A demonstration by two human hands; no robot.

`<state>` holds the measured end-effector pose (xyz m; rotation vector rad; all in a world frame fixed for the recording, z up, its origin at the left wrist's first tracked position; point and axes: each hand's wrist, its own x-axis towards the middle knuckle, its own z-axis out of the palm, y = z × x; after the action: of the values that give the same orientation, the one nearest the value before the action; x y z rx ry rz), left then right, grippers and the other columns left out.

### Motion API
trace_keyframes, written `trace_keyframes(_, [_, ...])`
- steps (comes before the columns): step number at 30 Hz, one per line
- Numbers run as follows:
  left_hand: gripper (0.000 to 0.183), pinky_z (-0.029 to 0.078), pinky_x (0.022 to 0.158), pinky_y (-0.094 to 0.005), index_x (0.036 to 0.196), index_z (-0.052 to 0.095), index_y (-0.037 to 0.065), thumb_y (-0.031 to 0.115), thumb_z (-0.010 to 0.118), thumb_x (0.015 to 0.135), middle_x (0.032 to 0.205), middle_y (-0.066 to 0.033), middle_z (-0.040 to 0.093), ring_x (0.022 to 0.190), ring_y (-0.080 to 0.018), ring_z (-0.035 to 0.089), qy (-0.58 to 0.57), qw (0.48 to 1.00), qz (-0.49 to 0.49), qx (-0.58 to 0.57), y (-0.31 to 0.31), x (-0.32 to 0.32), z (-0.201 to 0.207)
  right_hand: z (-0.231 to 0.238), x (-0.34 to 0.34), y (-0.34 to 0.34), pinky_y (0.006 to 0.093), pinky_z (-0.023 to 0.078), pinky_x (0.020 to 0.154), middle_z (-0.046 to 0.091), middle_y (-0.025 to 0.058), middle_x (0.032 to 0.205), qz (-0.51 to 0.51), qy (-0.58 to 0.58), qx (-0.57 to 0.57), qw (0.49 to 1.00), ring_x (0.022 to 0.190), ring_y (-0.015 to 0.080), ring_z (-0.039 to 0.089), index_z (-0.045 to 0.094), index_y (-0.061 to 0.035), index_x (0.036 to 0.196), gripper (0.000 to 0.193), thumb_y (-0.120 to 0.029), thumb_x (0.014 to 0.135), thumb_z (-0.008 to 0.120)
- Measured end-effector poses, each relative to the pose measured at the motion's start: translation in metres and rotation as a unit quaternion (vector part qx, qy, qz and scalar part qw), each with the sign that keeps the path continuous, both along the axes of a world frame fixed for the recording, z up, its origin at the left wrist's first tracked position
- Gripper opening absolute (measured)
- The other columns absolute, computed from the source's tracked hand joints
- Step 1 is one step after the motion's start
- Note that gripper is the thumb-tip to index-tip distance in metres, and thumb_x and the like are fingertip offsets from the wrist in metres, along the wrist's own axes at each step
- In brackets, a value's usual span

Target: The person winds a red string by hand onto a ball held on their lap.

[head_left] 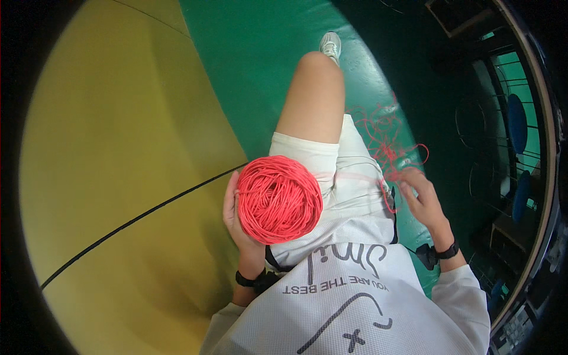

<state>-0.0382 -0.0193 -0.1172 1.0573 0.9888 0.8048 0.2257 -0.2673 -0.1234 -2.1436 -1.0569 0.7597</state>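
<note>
A large round ball of red cord rests against my left hand, held up over my lap. The fingers of that hand curve around the ball's left side, partly hidden behind it. To the right, beside my thigh, my right hand has its fingers bent and pinched on a strand of the cord. A faint, motion-blurred length of cord crosses my white shorts between the ball and the right hand. Beyond the right hand, loose tangled red cord lies on the green surface.
A yellow surface extends along my left, meeting a green one ahead. One black cable runs across the yellow toward my lap. Dark shelving or frames with blue round seats stand at the far right. Black bands circle my wrists.
</note>
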Motion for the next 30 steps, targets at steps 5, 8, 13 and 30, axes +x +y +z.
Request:
trace_keyframes(5, [0.032, 0.048, 0.106, -0.0429, 0.132, 0.053, -0.004, 0.008, 0.048, 0.102, 0.139, -0.0235, 0.053, 0.124, -0.031, 0.057, -0.051, 0.998, -0.005, 0.048, 0.0, -0.007, -0.006, -0.028, 0.02, -0.016, 0.0365, 0.052, 0.083, 0.071, 0.018, 0.105, -0.134, 0.018, -0.074, 0.988, 0.1, 0.029, 0.068, 0.064, 0.0008, 0.117, 0.027, -0.017, 0.098, 0.058])
trace_keyframes(8, [0.028, 0.048, 0.106, -0.0469, 0.126, 0.056, -0.001, 0.007, 0.047, 0.101, 0.142, -0.0247, 0.049, 0.125, -0.0337, 0.056, -0.039, 0.992, -0.038, 0.117, 0.003, -0.008, -0.012, -0.015, 0.013, 0.001, 0.033, 0.053, 0.077, 0.071, 0.0156, 0.099, -0.159, 0.097, -0.043, 0.982, 0.091, 0.0244, 0.07, 0.064, 0.0018, 0.111, 0.023, -0.015, 0.098, 0.057])
trace_keyframes(13, [0.019, 0.047, 0.107, -0.0493, 0.113, 0.061, 0.001, 0.004, 0.048, 0.099, 0.142, -0.0258, 0.048, 0.127, -0.037, 0.053, 0.05, 0.973, -0.073, 0.214, -0.003, -0.008, -0.003, 0.013, -0.027, 0.073, 0.0395, 0.049, 0.094, 0.058, 0.0186, 0.122, -0.06, -0.023, 0.108, 0.992, 0.115, 0.035, 0.057, 0.059, -0.0038, 0.122, 0.038, -0.013, 0.087, 0.068])
trace_keyframes(30, [0.02, 0.047, 0.106, -0.0462, 0.108, 0.064, -0.001, 0.006, 0.047, 0.099, 0.14, -0.0254, 0.049, 0.124, -0.0342, 0.055, 0.034, 0.979, -0.043, 0.194, 0.002, 0.002, -0.009, -0.179, 0.132, -0.072, 0.0366, 0.049, 0.056, 0.07, 0.013, 0.079, -0.397, 0.042, -0.031, 0.916, 0.061, 0.0246, 0.066, 0.063, -0.0006, 0.089, 0.05, -0.045, 0.103, 0.044])
